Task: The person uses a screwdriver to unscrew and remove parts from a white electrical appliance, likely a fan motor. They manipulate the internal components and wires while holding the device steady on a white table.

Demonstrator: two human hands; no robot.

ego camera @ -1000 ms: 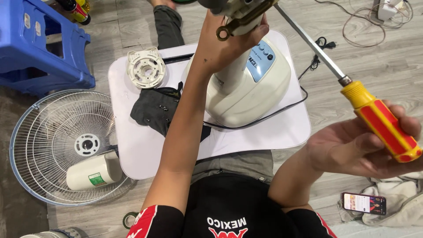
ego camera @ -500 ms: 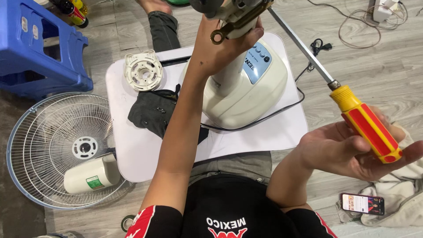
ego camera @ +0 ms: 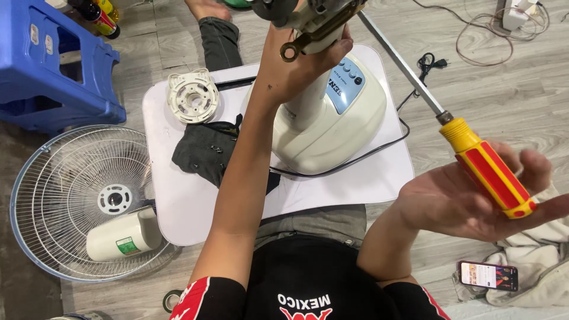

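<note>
A repair scene is seen from above, over the lap of a seated person. One low white tabletop (ego camera: 195, 219) lies across the legs. On it stands one cream fan base (ego camera: 332, 127) with a blue button panel, its neck rising toward the camera. One black power cord (ego camera: 379, 148) is looped around the base's right side.

The left hand (ego camera: 296, 65) is clenched around the top of the fan's neck, just under the motor housing (ego camera: 314, 15), which is cut off by the far edge of the view. The right hand (ego camera: 474, 198) lies palm up and mostly open — one screwdriver (ego camera: 468, 151) with a red and yellow handle is rested across the loosely curled fingers, its long metal shaft pointed far-left toward the motor housing.

Left of the base, one round white plastic cover (ego camera: 192, 96) and one dark cloth (ego camera: 207, 151) with small screws on it are laid on the tabletop. On the floor at the left, one wire fan guard (ego camera: 65, 189) is seen, with one white cylindrical part (ego camera: 124, 236) lying on it. One blue plastic stool (ego camera: 50, 65) stands at far left. At near right — one phone (ego camera: 488, 275) with a lit screen, beside a pale cloth (ego camera: 545, 261).
</note>
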